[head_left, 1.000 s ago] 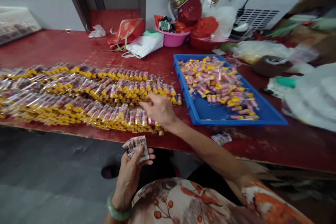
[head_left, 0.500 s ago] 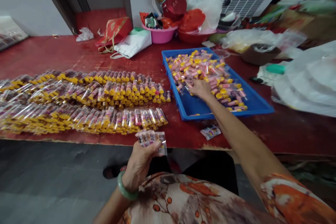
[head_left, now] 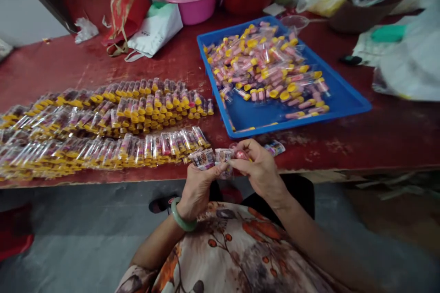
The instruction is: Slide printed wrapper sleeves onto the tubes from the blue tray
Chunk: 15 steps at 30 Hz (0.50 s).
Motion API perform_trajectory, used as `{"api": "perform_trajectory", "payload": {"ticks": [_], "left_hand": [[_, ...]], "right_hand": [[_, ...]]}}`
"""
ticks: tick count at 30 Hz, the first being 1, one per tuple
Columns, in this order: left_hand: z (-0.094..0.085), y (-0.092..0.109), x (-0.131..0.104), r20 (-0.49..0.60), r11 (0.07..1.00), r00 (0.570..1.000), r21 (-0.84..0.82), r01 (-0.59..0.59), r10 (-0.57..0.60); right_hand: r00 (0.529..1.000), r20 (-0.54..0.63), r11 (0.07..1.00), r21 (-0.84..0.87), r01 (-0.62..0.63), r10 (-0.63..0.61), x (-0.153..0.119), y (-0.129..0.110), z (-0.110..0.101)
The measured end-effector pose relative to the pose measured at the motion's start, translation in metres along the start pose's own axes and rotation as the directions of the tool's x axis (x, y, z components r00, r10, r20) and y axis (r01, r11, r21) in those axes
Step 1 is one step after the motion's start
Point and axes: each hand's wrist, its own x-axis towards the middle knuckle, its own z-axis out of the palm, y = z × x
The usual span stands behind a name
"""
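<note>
My left hand (head_left: 199,185), a green bangle at its wrist, grips a stack of small printed packets (head_left: 203,159) near the table's front edge. Close on its right, my right hand (head_left: 257,167) pinches a small clear tube with a pink filling (head_left: 242,154), held against the packets. Beyond my hands, a blue tray (head_left: 347,96) holds a heap of yellow-capped pink tubes (head_left: 254,62). Rows of wrapped yellow-capped tubes (head_left: 137,114) lie stacked to the left. Behind my right hand a small packet (head_left: 275,147) lies on the table.
The red table (head_left: 92,66) carries a white bag (head_left: 156,29), a red bag (head_left: 129,9) and a pink basin (head_left: 197,7) at the back. A brown bowl (head_left: 364,13) and white plastic wrapping (head_left: 412,62) are at the right.
My right hand has come back from the tray with a tube and now meets my left hand. The view has shifted, and the packets in my left hand are now beside the tube.
</note>
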Motion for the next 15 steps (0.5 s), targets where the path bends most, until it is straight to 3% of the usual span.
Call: {"api": "perform_trajectory", "payload": {"ticks": [5,10,12,15], "left_hand": [[0.003,0.003,0.001,-0.027,1.000,0.999,-0.005,-0.022,0.022],[0.002,0.002,0.003,-0.135,0.994,0.987,-0.054,-0.091,0.083],[0.000,0.000,0.004,-0.165,0.989,0.979,-0.068,-0.130,0.118],[-0.002,-0.003,0.004,-0.198,0.985,0.971,-0.087,-0.150,0.130]], "right_hand": [[0.995,0.027,0.986,-0.133,0.097,-0.094,0.005,-0.008,-0.013],[0.964,0.171,0.942,-0.236,0.239,-0.201,-0.021,-0.014,-0.034],[0.928,0.214,0.870,-0.336,0.362,-0.304,-0.035,-0.012,-0.041],[0.832,0.303,0.696,-0.455,0.555,-0.465,-0.052,-0.005,-0.044]]}}
